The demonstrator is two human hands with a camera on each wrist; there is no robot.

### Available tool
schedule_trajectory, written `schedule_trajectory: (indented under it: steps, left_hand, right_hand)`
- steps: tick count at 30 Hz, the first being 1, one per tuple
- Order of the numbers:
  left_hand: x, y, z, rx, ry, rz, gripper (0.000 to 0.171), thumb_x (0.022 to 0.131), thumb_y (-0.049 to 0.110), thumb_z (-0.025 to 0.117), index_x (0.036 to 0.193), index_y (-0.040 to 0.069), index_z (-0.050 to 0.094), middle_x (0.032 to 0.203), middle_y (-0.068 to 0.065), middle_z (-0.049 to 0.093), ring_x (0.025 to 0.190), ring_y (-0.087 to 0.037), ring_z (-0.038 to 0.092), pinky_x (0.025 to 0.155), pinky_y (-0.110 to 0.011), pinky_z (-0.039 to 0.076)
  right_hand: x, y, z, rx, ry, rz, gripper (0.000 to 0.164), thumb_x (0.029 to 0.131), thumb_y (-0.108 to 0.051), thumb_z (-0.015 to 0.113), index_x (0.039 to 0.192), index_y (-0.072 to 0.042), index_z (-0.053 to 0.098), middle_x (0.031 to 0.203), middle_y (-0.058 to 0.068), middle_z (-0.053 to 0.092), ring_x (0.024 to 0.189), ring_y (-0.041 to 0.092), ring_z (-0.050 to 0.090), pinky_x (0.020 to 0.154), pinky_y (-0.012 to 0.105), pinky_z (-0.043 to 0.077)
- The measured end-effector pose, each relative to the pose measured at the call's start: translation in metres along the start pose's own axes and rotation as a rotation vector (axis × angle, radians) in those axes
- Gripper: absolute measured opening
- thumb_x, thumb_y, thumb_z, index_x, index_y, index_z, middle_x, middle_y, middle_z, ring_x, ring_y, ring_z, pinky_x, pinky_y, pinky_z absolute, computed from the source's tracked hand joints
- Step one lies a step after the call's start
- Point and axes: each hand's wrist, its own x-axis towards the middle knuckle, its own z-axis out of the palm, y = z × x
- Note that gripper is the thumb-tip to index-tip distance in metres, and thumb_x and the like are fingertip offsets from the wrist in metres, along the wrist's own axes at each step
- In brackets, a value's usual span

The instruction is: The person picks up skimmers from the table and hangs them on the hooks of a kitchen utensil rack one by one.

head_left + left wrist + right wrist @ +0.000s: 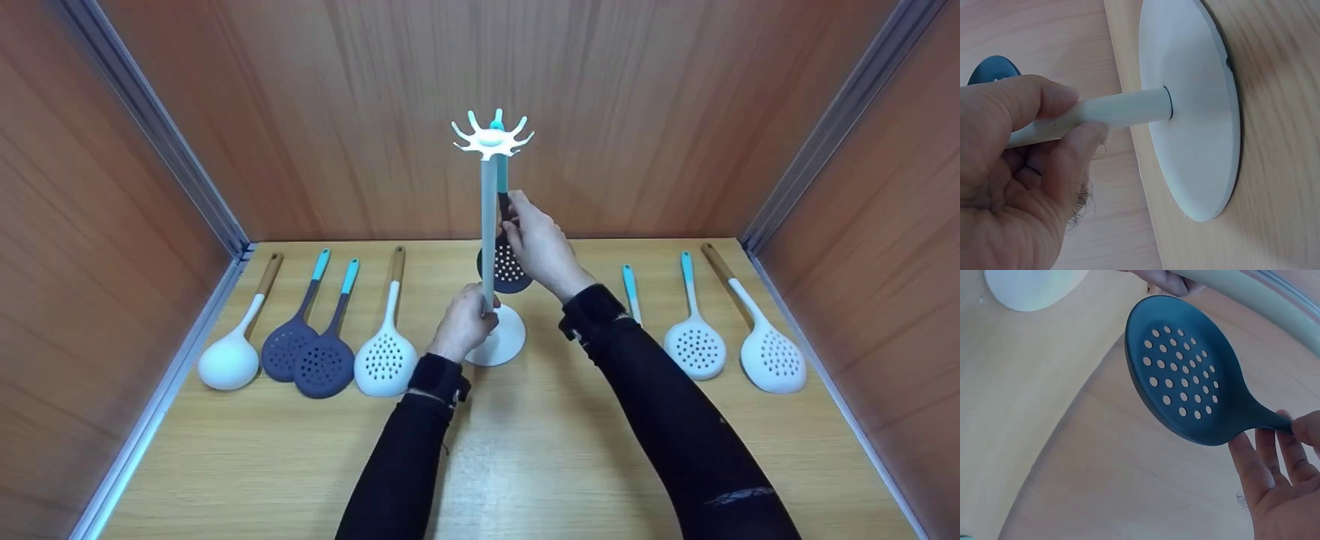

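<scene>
A white utensil stand rises in the middle of the table, with a round base [1202, 124], an upright pole [488, 225] and a ring of hooks [491, 139] at its top. Low on the pole, my left hand [463, 322] grips it between thumb and fingers. My right hand [541, 244] pinches the dark neck of a skimmer [1182, 371] just behind the pole. The skimmer's perforated head hangs downward, and its turquoise handle [502, 174] reaches up to the hooks, partly hidden by the pole and hook ring.
On the left lie a white ladle [229, 362], two overlapping dark skimmers [324, 367] and a white skimmer [385, 364]. To the right are two more white skimmers [696, 349] [774, 360] and a turquoise-handled utensil [631, 289], partly behind my right sleeve. Wooden panels [480, 75] enclose the table.
</scene>
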Motion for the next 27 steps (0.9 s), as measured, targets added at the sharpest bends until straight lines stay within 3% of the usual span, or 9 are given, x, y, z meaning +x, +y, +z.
schedule_trajectory:
  steps: [11,19,27]
  left_hand:
    - [0.003,0.0,0.0,-0.01,-0.021,-0.045,0.02,0.101,-0.012,0.072,0.12,-0.007,0.076,0.12,-0.021,0.073,0.115,-0.035,0.07,0.108,-0.055,0.064]
    - [0.003,0.003,0.0,-0.015,-0.032,-0.08,0.019,0.103,-0.011,0.072,0.12,-0.003,0.077,0.124,-0.02,0.074,0.118,-0.034,0.071,0.109,-0.054,0.065]
    - [0.0,0.002,0.0,0.031,-0.005,-0.019,0.019,0.099,-0.012,0.074,0.115,-0.002,0.076,0.124,-0.023,0.075,0.116,-0.037,0.072,0.107,-0.056,0.065]
  right_hand:
    - [0.003,0.0,0.003,0.029,-0.003,-0.022,0.029,0.123,-0.009,0.059,0.152,-0.011,0.057,0.14,0.015,0.078,0.136,0.036,0.081,0.115,0.055,0.069]
    - [-0.002,0.004,-0.005,0.05,-0.049,0.016,0.034,0.123,-0.011,0.06,0.157,-0.015,0.059,0.146,0.014,0.076,0.139,0.035,0.079,0.119,0.056,0.066]
    - [-0.009,0.012,-0.017,0.063,-0.099,0.071,0.04,0.122,-0.016,0.065,0.161,-0.017,0.059,0.15,0.015,0.073,0.138,0.035,0.077,0.12,0.053,0.066]
